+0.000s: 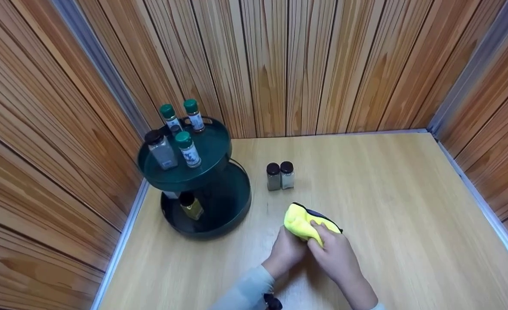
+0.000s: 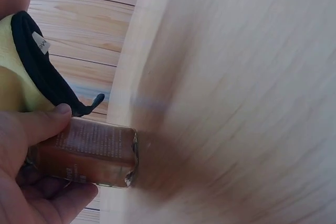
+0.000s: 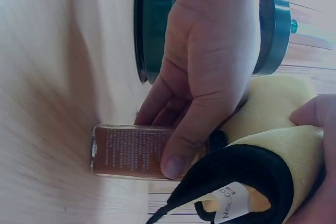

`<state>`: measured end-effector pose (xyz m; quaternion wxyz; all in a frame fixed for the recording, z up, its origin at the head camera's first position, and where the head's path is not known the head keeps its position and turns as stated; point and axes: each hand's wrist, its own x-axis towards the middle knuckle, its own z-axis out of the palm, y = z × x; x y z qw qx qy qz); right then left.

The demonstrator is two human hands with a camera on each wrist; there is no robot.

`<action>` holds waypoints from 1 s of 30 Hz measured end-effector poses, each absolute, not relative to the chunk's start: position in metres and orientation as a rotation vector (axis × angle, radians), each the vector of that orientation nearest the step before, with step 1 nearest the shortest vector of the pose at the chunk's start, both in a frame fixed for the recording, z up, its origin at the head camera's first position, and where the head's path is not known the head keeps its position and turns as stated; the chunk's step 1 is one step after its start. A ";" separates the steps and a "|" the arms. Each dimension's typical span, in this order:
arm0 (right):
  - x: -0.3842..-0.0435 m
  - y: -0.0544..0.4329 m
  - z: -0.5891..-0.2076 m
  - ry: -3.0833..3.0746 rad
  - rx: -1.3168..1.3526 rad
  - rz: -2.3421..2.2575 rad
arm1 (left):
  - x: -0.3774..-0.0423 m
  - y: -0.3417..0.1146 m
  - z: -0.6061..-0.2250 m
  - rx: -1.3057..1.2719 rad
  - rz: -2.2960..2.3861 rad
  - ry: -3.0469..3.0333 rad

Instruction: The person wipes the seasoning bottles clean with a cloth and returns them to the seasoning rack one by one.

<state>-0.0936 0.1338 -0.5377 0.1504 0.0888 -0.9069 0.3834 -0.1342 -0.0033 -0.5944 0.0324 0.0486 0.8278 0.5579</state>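
Note:
My left hand (image 1: pixel 286 250) grips a square glass spice jar (image 2: pixel 94 153) with reddish-brown contents and small white print, its thumb along one side. The jar's base hangs close over the tabletop in both wrist views; its upper end is hidden by the hand and cloth. In my right hand (image 1: pixel 336 255) is a yellow cloth (image 1: pixel 299 220) with a dark border and a white tag (image 3: pixel 232 201), pinched between thumb and fingers. The cloth is bunched around the jar's top end, right beside the left thumb.
A dark green two-tier round rack (image 1: pixel 210 157) stands at left, with green-capped jars (image 1: pixel 190 151) and a dark-capped jar (image 1: pixel 162 151) on top. A yellowish jar (image 1: pixel 192 207) sits below. Two dark-capped jars (image 1: pixel 273 178) stand on the table (image 1: pixel 391 206). Wood-panelled walls enclose it.

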 end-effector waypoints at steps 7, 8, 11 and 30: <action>-0.099 0.139 -0.526 -2.582 -0.028 1.387 | -0.144 0.001 -0.593 0.241 1.606 2.651; -0.100 0.140 -0.525 -2.567 -0.078 1.440 | -0.146 0.002 -0.593 0.265 1.573 2.681; -0.106 0.144 -0.523 -2.516 -0.219 1.591 | -0.149 0.003 -0.594 0.308 1.505 2.738; -0.127 0.166 -0.537 -2.246 -0.540 2.164 | -0.147 0.007 -0.595 0.355 1.495 2.779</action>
